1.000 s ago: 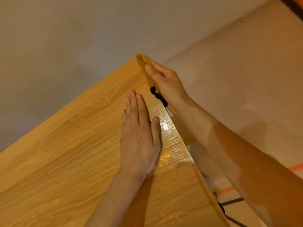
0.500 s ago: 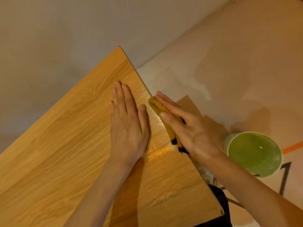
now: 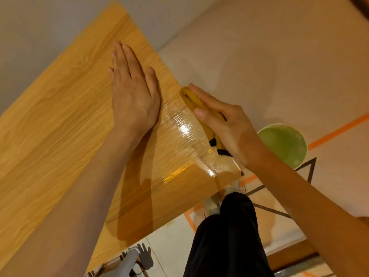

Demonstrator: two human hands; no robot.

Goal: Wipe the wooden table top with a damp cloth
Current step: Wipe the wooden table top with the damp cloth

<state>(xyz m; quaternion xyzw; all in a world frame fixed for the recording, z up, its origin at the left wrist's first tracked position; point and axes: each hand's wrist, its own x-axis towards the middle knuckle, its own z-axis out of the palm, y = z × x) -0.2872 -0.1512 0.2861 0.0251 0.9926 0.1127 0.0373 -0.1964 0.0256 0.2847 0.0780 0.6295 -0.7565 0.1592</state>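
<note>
The yellow cloth (image 3: 201, 114), folded into a long strip with a black trim at its near end, lies along the right-hand edge of the wooden worktop (image 3: 60, 120). The right hand (image 3: 225, 124) presses it there: the fingers (image 3: 199, 94) lie straight and together over the cloth's outer side, the thumb (image 3: 201, 113) crosses its top, so the hand is clamped flat on the cloth rather than curled round it. Just inward of the thumb, the worktop surface shines wet in a streaked band running toward the near corner. Beyond that band, the left hand (image 3: 132, 90) rests palm down on the wood, fingers stretched out and close together, holding nothing; its thumb points toward the cloth but stays apart from it. Below the right wrist, on the floor (image 3: 259, 47), stands a round green bucket (image 3: 283, 144). Orange tape lines (image 3: 337, 130) cross the floor near it. The person's dark trouser leg (image 3: 229, 236) shows beside the worktop's near corner.
</note>
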